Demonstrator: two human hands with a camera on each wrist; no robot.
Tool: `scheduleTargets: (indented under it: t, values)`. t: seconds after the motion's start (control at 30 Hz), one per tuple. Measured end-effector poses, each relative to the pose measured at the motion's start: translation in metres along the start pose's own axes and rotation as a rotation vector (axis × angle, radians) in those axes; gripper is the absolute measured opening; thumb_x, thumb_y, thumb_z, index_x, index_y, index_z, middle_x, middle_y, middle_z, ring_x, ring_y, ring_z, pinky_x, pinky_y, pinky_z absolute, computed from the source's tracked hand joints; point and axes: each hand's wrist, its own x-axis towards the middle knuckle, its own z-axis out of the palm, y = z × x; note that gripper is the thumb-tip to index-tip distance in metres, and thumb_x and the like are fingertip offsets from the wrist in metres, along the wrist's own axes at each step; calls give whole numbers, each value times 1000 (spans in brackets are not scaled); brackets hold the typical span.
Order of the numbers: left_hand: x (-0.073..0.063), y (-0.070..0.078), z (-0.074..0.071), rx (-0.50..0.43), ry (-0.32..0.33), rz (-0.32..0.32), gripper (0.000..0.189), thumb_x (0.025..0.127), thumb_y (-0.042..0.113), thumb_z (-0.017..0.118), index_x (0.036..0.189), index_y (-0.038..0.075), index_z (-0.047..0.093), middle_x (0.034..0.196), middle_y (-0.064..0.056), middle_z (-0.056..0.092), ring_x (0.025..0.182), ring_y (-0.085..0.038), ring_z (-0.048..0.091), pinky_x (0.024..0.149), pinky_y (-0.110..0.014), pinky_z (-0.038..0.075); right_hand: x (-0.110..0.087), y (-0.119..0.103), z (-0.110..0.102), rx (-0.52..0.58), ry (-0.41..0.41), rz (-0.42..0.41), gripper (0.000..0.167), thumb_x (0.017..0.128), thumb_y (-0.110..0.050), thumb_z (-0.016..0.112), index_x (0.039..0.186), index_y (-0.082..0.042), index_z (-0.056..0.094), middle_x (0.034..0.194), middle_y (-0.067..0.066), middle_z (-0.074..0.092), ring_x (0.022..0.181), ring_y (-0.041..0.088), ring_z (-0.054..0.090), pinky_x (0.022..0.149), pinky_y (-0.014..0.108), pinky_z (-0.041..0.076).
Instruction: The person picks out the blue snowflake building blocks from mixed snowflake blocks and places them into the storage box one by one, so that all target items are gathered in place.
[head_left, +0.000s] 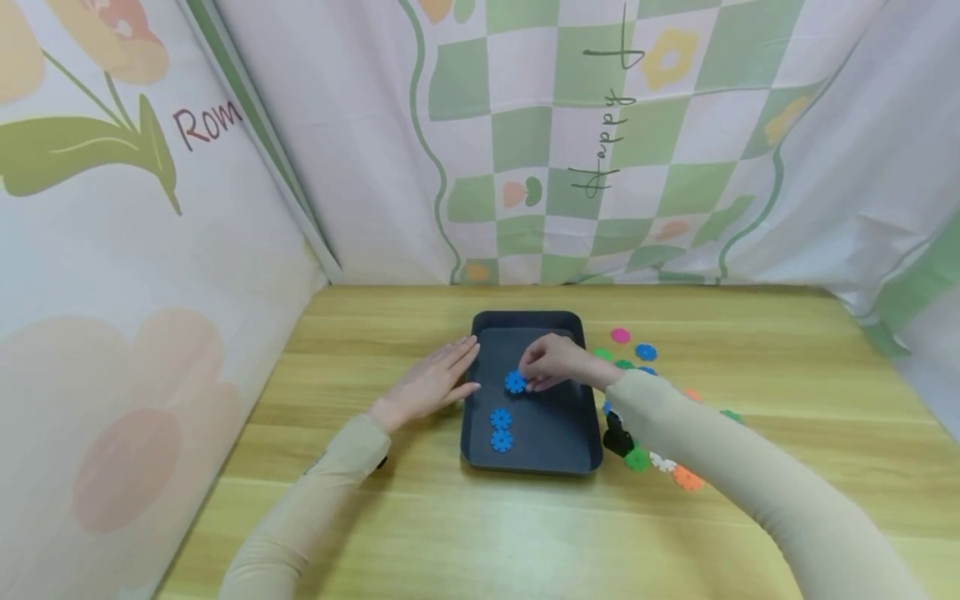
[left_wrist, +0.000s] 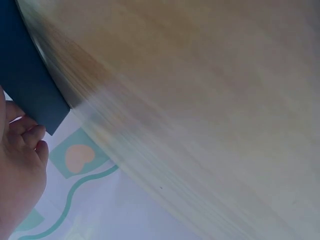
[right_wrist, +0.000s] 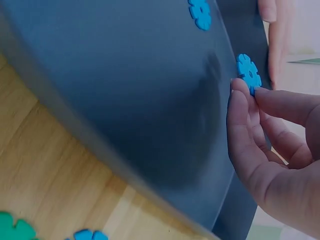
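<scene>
Between thumb and fingertips my right hand (head_left: 553, 362) pinches a blue snowflake disc (head_left: 515, 382), held above the floor of a dark grey tray (head_left: 555, 433). In the right wrist view the notched blue disc (right_wrist: 249, 73) stands tilted, its lower edge in the pinch of the right hand (right_wrist: 280, 135). Two more blue discs (head_left: 501, 429) lie in the tray's lower left, edge to edge; whether they are joined I cannot tell. My left hand (head_left: 438, 379) rests with extended fingers against the tray's left rim. The left wrist view shows the left hand (left_wrist: 22, 160) beside the tray wall (left_wrist: 35, 75).
Right of the tray, loose discs lie scattered on the wooden table (head_left: 337, 358): a pink disc (head_left: 620, 335), a blue disc (head_left: 647, 352), a green disc (head_left: 637, 459), an orange disc (head_left: 687, 477) and others, some under the right forearm. A patterned curtain (head_left: 517, 150) hangs behind the table.
</scene>
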Motion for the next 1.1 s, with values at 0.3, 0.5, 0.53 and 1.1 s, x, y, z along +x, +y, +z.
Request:
scheduleTargets:
  t: [0.3,0.5,0.53,1.1]
  values:
    - [1,0,2,-1,-7,-3,70,105,50,38,158,6,24,166,-11,21,154,-24,24,127,-38,25,5,-3,13,-42,6,19,16,95,-8,64,101,5,72,85,15,75,72,14,73,77,35,64]
    - [2,0,3,19,6,6,69,105,50,38,157,6,25,166,-11,22,154,-24,25,126,-38,26,9,-4,17,-65,7,25,16,95,-10,65,100,3,74,83,12,75,71,14,73,75,33,64]
    - [2,0,3,23,6,6,69,105,50,37,157,6,25,166,-11,22,154,-24,25,126,-38,26,9,-5,18,-70,4,23,16,95,-10,65,100,2,74,83,11,75,71,13,72,75,33,64]
    - [2,-2,2,25,-4,-6,69,105,50,38,157,6,25,166,-11,22,154,-24,24,126,-38,26,13,-10,26,-103,-11,35,14,95,-12,66,98,-1,74,86,10,74,72,14,72,74,31,64]
